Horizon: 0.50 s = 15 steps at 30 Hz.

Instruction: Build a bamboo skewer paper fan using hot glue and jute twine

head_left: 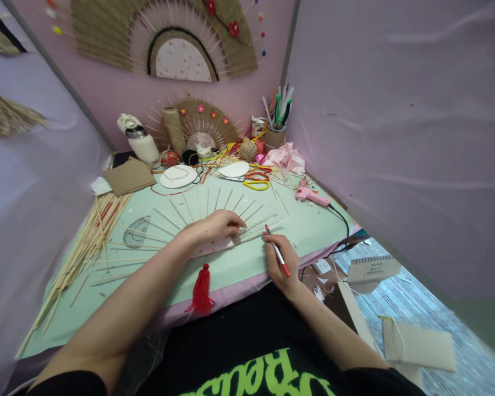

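My right hand (282, 258) is closed around a red-and-white pen (278, 251) near the table's front edge, tip pointing up and left. My left hand (219, 225) rests over the middle of a half-made fan, its fingers bent together at the thin wooden sticks (253, 224) on the fan's right side. Under that hand shows a pink-dotted semicircular base (212, 246), partly covered by my wrist. More sticks (175, 213) spread outward from it like rays. A red tassel (202, 289) hangs at the table edge below the base.
A pink glue gun (311, 193) with a black cord lies at right. Scissors (256, 180) and white discs (178, 176) are behind the fan. Loose sticks (82, 242) and a protractor (136, 232) lie left. A bottle (142, 144) and a tool pot (274, 138) stand at the back.
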### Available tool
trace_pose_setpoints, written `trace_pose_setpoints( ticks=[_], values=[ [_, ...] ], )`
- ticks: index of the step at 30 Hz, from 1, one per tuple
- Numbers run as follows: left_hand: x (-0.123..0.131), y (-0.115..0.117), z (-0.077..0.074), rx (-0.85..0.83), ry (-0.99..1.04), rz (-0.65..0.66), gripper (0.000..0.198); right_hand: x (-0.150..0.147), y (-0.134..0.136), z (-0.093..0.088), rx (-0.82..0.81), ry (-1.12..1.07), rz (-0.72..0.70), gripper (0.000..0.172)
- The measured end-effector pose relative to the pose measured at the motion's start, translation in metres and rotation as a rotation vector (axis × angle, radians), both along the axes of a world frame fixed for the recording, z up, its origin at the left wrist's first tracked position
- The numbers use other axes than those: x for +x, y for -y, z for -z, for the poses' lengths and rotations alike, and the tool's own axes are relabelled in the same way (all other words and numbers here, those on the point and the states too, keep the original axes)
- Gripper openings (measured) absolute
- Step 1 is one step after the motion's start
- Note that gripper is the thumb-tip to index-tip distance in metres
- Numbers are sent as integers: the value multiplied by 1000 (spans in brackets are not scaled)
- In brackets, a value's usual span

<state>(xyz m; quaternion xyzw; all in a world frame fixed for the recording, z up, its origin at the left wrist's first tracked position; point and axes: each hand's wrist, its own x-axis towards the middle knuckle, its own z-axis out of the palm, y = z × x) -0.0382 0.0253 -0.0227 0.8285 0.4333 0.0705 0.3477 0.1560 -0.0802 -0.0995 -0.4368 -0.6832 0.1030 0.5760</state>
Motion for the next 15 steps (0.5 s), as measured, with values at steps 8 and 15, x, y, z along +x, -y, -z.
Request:
trace_pose_setpoints(
  ticks=[8, 15],
  values=[
    [-3, -3, 9, -20, 43, -1, 30, -1, -1, 1, 25, 33, -4, 26],
    [-2, 1, 4, -21, 25, 20, 31, -1, 0, 1, 22, 52, 18, 21]
  ],
)
